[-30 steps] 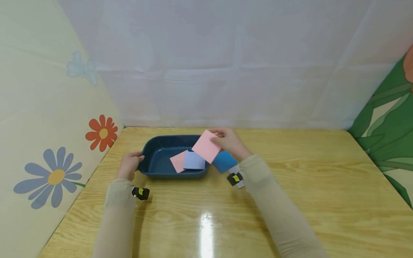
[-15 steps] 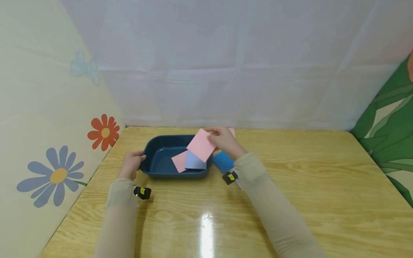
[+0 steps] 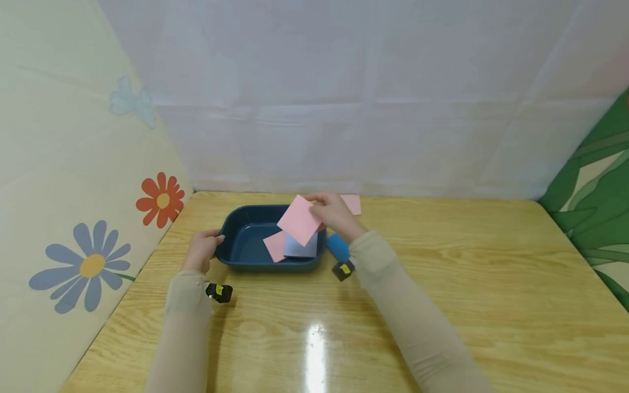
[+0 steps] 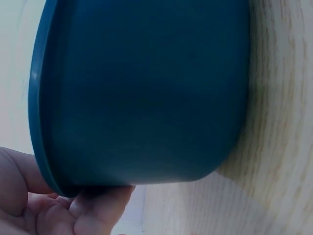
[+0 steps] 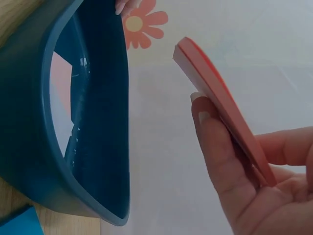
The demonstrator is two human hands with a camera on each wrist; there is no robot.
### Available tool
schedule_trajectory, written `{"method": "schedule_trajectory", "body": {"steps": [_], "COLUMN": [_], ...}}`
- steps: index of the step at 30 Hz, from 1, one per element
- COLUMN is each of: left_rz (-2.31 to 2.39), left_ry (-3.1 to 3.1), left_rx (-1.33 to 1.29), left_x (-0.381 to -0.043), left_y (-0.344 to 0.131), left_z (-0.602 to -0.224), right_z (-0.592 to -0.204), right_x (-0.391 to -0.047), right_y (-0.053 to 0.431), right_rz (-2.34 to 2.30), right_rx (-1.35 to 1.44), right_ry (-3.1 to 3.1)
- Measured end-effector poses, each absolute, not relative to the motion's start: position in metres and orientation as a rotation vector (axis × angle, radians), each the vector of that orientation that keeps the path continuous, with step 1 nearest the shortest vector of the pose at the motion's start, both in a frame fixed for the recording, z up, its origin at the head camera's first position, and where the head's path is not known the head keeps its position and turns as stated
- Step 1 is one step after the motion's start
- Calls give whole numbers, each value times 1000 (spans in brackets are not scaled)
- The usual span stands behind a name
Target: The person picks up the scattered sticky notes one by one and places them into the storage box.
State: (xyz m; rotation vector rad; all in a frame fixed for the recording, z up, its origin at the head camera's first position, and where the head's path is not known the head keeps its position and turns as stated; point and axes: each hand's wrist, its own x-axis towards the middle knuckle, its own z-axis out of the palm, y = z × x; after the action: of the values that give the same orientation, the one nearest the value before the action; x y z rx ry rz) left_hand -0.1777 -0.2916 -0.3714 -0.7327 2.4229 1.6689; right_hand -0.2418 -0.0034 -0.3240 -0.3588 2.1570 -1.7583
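My left hand (image 3: 200, 252) grips the left end of a dark blue rectangular tub (image 3: 245, 248); the left wrist view shows thumb and fingers on either side of its rim. Above the tub's right end, my right hand (image 3: 339, 215) pinches a pink sticky note pad (image 3: 298, 220) between thumb and fingers. Seen edge-on in the right wrist view, that pad (image 5: 222, 105) is thick and slightly bent. Inside the tub lie another pink pad (image 3: 274, 246) and a pale lilac pad (image 3: 297, 249), which the held pad partly covers.
A blue pad (image 3: 338, 247) lies on the wooden table (image 3: 467, 273) just right of the tub, partly behind the right wrist. Behind the right hand lies one more pink pad (image 3: 351, 204). A white cloth backdrop (image 3: 275, 98) stands along the table's back edge.
The right hand has carried the pink pad left, further over the tub. The pink pad on the table behind it has come into view. The left hand keeps its grip.
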Motion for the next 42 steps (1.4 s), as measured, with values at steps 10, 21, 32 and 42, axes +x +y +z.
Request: {"method": "schedule_trajectory", "body": {"steps": [10, 21, 32, 42], "left_rz": [1672, 1678, 1683, 1694], "left_ry": [2422, 2421, 2407, 2392], "left_rx": [-727, -721, -758, -768], "left_x": [-180, -180, -181, -180], "left_y": [-292, -292, -292, -293], "left_z": [-372, -368, -371, -372], "right_z": [-327, -334, -333, -332], "right_x": [-243, -251, -252, -252], "right_y": [-14, -28, -44, -54], "right_rz": [-1739, -1712, -1599, -1561], "right_rx": [-360, -320, -317, -359], "right_ry": [2132, 2129, 2167, 2153]}}
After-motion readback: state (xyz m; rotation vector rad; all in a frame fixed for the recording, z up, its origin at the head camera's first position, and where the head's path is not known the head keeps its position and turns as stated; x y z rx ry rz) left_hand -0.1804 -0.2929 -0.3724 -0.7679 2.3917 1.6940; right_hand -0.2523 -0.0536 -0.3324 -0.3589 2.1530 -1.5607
